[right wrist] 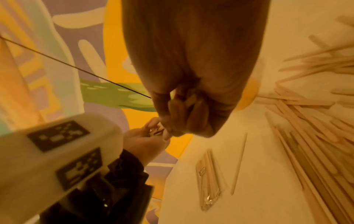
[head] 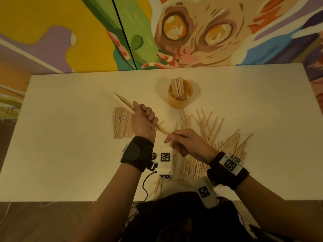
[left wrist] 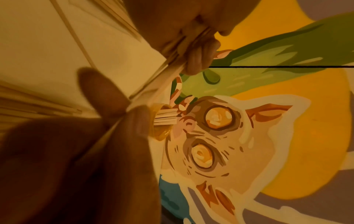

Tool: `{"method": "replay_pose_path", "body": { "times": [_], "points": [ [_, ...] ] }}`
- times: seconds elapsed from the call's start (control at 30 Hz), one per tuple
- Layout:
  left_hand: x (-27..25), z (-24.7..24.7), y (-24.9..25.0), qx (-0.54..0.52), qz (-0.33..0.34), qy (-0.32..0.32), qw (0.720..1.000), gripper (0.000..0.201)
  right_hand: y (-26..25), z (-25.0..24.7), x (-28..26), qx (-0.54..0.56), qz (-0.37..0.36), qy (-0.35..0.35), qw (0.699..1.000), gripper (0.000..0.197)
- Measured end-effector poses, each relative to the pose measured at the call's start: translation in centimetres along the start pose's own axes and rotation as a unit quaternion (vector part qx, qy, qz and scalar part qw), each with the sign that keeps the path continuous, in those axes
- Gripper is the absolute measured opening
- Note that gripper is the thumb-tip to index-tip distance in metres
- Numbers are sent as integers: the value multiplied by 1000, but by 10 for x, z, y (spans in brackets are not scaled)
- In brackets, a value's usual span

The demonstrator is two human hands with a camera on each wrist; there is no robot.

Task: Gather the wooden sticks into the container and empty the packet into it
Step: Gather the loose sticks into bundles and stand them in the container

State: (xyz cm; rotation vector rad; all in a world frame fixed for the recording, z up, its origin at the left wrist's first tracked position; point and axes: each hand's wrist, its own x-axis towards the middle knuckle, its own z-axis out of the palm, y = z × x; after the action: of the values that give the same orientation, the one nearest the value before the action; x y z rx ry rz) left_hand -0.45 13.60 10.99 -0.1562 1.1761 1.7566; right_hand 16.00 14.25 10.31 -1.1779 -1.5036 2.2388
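My left hand [head: 146,116] grips a bundle of wooden sticks [head: 123,103] in a fist above the table, the bundle slanting from far left to near right. The right hand [head: 172,137] pinches one stick [left wrist: 107,133] between thumb and finger at the bundle's near end. In the left wrist view the left hand [left wrist: 191,45] is curled round the bundle [left wrist: 170,59]. The yellow container [head: 180,102] stands upright at the back with several sticks in it. A clear packet of sticks [head: 120,123] lies flat left of my left hand. Loose sticks [head: 220,137] lie scattered under and right of the right hand.
The white table [head: 70,154] ends near my body at its front edge [head: 52,200]. A painted mural wall [head: 192,32] rises right behind the table. One stray stick [right wrist: 239,163] lies between the packet [right wrist: 208,178] and the pile [right wrist: 316,144].
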Motion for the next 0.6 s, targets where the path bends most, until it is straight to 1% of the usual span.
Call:
{"method": "replay_pose_path", "body": {
  "times": [0.07,0.17,0.27,0.37,0.4,0.47,0.6],
  "points": [
    [-2,0,-4,-4,2,-7,1000,41,0,-1,2,-23,-12,25,999,30],
    [-5,1,-9,3,10,-6,1000,40,0,-2,1,-64,-18,42,997,32],
    [-6,1,-11,-8,16,-4,1000,40,4,-3,0,-60,0,57,997,40],
    [-6,3,-13,-19,24,-1,1000,41,10,-3,0,22,36,72,997,51],
    [-7,4,-15,-18,23,-3,1000,40,10,-2,1,56,48,77,994,52],
    [-9,8,-20,-9,12,-17,1000,40,7,0,4,121,67,94,986,46],
    [-23,16,-36,29,-43,-66,996,37,-3,2,15,223,86,144,960,37]
  ]
}}
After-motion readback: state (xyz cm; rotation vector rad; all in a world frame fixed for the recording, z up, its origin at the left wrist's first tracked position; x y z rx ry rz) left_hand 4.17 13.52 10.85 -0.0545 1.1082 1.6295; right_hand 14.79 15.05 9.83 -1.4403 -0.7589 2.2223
